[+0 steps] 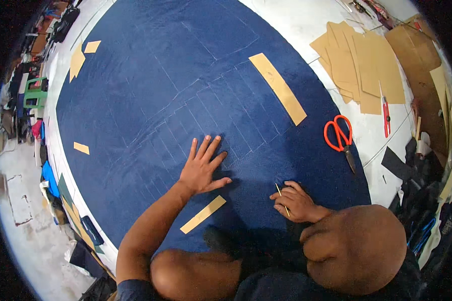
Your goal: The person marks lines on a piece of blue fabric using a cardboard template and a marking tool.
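Note:
A large dark blue cloth (186, 75) covers the white table, marked with faint chalk lines. My left hand (202, 168) lies flat on the cloth, fingers spread. My right hand (296, 201) is closed around a thin yellow marking stick (281, 196), its tip on the cloth. A short tan card strip (203, 214) lies just below my left hand. A longer tan card strip (277, 88) lies farther up the cloth to the right.
Orange-handled scissors (339, 136) rest at the cloth's right edge. Stacked tan card patterns (361, 65) and a red-handled tool (385, 113) lie at the upper right. Small tan pieces (78, 60) sit on the cloth's left side. Clutter lines the floor at left.

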`<control>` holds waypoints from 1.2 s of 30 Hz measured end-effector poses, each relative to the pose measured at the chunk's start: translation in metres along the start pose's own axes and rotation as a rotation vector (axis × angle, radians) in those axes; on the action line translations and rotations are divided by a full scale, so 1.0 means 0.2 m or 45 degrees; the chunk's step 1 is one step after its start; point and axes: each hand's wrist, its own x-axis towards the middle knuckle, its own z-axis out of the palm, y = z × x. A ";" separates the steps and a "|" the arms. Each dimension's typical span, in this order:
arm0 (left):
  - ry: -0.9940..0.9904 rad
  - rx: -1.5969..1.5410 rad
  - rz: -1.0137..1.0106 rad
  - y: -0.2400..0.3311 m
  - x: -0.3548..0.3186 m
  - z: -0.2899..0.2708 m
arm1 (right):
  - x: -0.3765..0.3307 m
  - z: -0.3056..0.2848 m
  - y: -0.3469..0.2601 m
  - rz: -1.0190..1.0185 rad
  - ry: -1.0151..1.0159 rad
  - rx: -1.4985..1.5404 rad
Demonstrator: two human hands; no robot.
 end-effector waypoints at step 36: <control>0.130 -0.054 0.086 0.24 0.62 -0.11 | -0.01 0.05 0.03 -0.059 0.131 -0.060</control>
